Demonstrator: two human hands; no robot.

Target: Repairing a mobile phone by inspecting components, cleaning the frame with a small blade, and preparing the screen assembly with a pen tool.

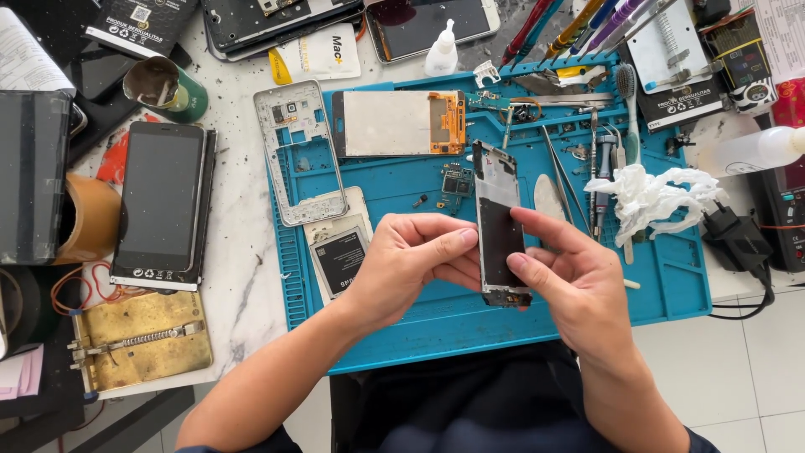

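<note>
Both hands [503, 268] pinch phone frame [497, 222] above blue mat [662, 285].

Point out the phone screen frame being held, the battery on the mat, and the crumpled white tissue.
phone screen frame [501, 243]: head view, dark middle panel.
battery [340, 262]: head view, black label face.
crumpled white tissue [650, 197]: head view, centre of the wad.

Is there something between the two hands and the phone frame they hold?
Nothing visible. The left hand and right hand both grip the phone frame directly with bare fingertips, holding it upright above the blue mat. The battery and circuit board lie apart from it on the mat.
</note>
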